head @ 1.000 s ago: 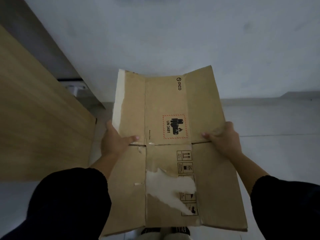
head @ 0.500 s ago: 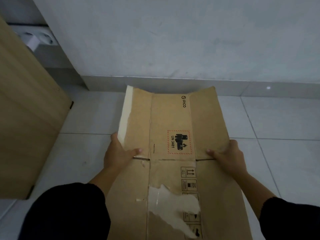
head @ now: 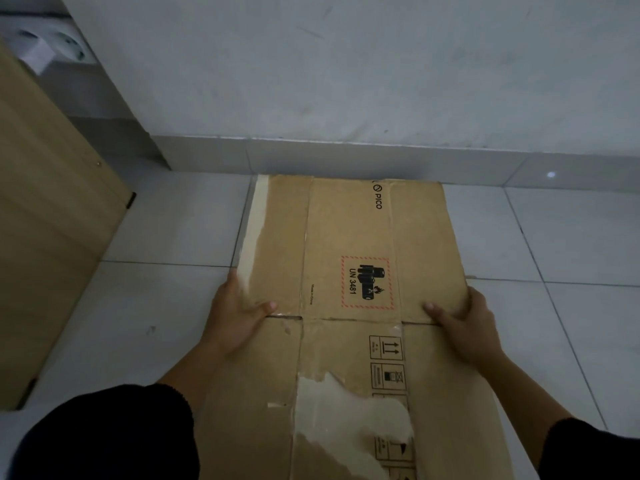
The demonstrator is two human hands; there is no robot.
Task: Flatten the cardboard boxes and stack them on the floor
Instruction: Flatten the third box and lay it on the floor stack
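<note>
A flattened brown cardboard box (head: 349, 237) with a PICO mark, a red-framed UN 3481 label and a torn white patch near me stretches from the bottom of the view to the wall's skirting. It lies low over the white tiled floor (head: 166, 299); whether it touches the tiles I cannot tell. My left hand (head: 239, 317) grips its left edge, thumb on top. My right hand (head: 464, 323) grips its right edge, fingers on top. Both hands sit level with the fold line across the middle.
A light wooden cabinet (head: 45, 237) stands at the left, close to the box. The grey wall (head: 346, 64) and its skirting (head: 346, 154) run across right behind the box's far end. A white wall socket (head: 48, 46) shows at top left. Bare tiles lie to the right.
The box has gone down and forward from in front of me towards the floor, its side flaps now flatter. My view has tilted down with it. Both hands keep their grip.
</note>
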